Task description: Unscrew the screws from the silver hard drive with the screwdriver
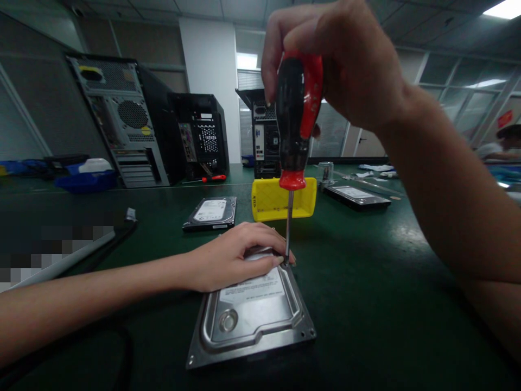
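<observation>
A silver hard drive [256, 309] with a white label lies flat on the green table in front of me. My left hand [240, 255] is laid across its far part, holding it, with thumb and fingertips close around the screwdriver's tip. Above the drive, my right hand [345, 60] grips the top of a red and black screwdriver [293, 119]. The screwdriver stands nearly upright, its metal shaft meeting the drive's far right corner. Whatever screw is under the tip cannot be made out.
Behind the drive are a yellow tray [285, 200], a second hard drive [211, 212] and another drive [358, 196]. Computer cases [122, 119] stand at the back, with a red screwdriver [214, 178] near them. Blue bins [86, 180] are at left; a person [502, 144] sits far right.
</observation>
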{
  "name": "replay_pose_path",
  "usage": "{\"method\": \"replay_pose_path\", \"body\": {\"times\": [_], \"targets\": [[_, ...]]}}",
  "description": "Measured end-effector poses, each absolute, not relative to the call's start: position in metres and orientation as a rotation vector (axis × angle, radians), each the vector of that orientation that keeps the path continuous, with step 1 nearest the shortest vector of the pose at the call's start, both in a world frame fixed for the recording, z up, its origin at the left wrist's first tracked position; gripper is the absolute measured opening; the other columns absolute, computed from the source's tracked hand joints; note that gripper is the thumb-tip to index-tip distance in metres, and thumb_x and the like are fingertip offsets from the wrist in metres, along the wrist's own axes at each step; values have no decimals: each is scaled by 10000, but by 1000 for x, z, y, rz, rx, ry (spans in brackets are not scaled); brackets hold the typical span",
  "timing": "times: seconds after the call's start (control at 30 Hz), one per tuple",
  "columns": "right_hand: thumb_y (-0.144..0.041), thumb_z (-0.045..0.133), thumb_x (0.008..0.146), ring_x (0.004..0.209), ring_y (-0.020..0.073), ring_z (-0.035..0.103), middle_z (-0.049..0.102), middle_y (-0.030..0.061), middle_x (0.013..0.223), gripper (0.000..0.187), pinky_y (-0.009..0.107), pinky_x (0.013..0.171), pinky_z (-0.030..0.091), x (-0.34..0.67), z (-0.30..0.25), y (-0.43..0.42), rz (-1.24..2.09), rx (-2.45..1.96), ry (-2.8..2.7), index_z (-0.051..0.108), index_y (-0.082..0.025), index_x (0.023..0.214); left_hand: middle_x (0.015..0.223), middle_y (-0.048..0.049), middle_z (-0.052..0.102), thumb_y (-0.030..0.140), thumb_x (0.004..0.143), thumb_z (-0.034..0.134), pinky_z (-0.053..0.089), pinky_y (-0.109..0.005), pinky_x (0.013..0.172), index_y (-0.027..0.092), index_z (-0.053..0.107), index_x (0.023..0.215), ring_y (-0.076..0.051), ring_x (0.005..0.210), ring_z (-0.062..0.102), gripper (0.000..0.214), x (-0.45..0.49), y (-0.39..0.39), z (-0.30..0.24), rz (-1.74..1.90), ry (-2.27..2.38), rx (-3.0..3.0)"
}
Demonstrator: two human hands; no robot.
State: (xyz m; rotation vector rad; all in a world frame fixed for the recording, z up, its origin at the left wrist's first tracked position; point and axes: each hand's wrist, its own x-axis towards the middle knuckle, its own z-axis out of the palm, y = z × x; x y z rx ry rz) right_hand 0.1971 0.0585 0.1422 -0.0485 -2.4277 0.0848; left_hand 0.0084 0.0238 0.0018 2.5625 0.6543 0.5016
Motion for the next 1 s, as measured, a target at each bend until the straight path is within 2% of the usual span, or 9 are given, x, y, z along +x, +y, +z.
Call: {"method": "replay_pose_path", "body": {"times": [0.07, 0.13, 0.3, 0.4, 0.5, 0.7, 0.87, 1.0], "targets": [[-231, 246, 816, 751, -32, 522, 528, -73, 801, 247, 62, 645, 438, 196, 143, 57, 107, -83, -2437, 428, -83, 738, 1116, -42, 629, 197, 955, 467, 394, -310, 978, 194, 639, 1083, -176, 1068, 553, 215, 8, 24, 2, 503, 656, 2555], [-239, 262, 820, 761, -31, 536, 548, -81, 828, 255, 73, 681, 456, 195, 143, 55, 153, -95, -2448, 461, -82, 802, 1111, -42, 631, 196, 954, 467, 401, -310, 972, 193, 641, 1078, -175, 1060, 558, 213, 8, 24, 2, 500, 640, 2550], [-229, 273, 838, 708, 2, 544, 551, -54, 877, 272, 128, 624, 489, 192, 143, 52, 150, -104, -2460, 485, -73, 909, 1106, -41, 629, 179, 952, 470, 400, -304, 972, 185, 640, 1080, -165, 1061, 560, 212, 9, 24, 4, 499, 627, 2552], [-231, 287, 843, 708, 0, 546, 555, -54, 886, 268, 120, 625, 486, 191, 143, 51, 163, -100, -2474, 474, -67, 941, 1104, -46, 630, 170, 951, 469, 404, -296, 968, 179, 640, 1080, -163, 1059, 563, 215, 10, 23, 4, 494, 628, 2550], [-237, 292, 849, 716, -18, 541, 560, -66, 887, 262, 91, 627, 465, 191, 144, 51, 150, -125, -2473, 470, -71, 946, 1100, -47, 633, 171, 950, 469, 408, -294, 962, 177, 641, 1081, -164, 1053, 566, 217, 10, 22, 5, 488, 628, 2551], [-246, 298, 867, 637, -68, 464, 538, -82, 837, 260, 27, 523, 367, 192, 144, 52, 40, -144, -2472, 487, -75, 914, 1107, -40, 630, 185, 949, 475, 404, -304, 965, 191, 644, 1078, -170, 1056, 562, 212, 9, 23, 3, 499, 641, 2555], [-241, 309, 901, 576, -87, 422, 395, -61, 674, 293, 11, 509, 333, 190, 142, 55, -15, -98, -2431, 496, -16, 899, 1098, -34, 631, 172, 947, 477, 400, -293, 965, 187, 643, 1079, -161, 1051, 565, 213, 10, 23, 4, 493, 634, 2555], [-253, 326, 900, 545, -92, 408, 360, -61, 640, 312, 13, 503, 327, 188, 140, 56, -57, -81, -2411, 505, 2, 892, 1107, -28, 624, 180, 951, 476, 391, -291, 973, 191, 638, 1085, -158, 1063, 558, 210, 9, 23, 3, 489, 653, 2560]]}}
